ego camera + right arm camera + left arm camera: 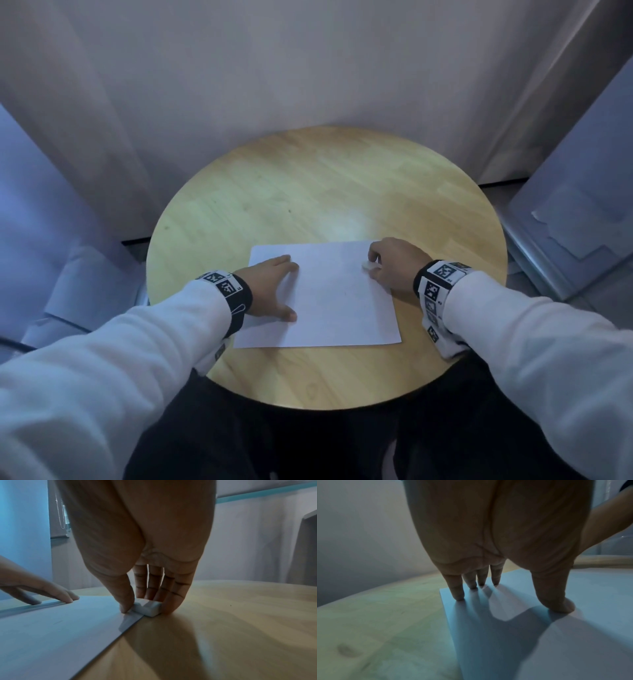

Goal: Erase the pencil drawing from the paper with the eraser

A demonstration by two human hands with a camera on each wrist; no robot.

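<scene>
A white sheet of paper (329,294) lies on the round wooden table (308,185); only very faint pencil marks show near its middle. My left hand (274,291) lies flat on the paper's left part, with straight fingertips (458,596) and thumb pressing it down. My right hand (394,267) pinches a small white eraser (370,265) between thumb and fingers at the paper's right edge. In the right wrist view the eraser (147,608) rests on the paper (60,628) right at its edge, with the thumb on its left and the fingers behind and to its right.
The table's far half is bare wood. A pale curtain (308,68) hangs behind it. Grey panels with loose sheets (575,212) lean at the right, and more lie at the left (68,274). My dark-clothed lap (308,445) is under the near edge.
</scene>
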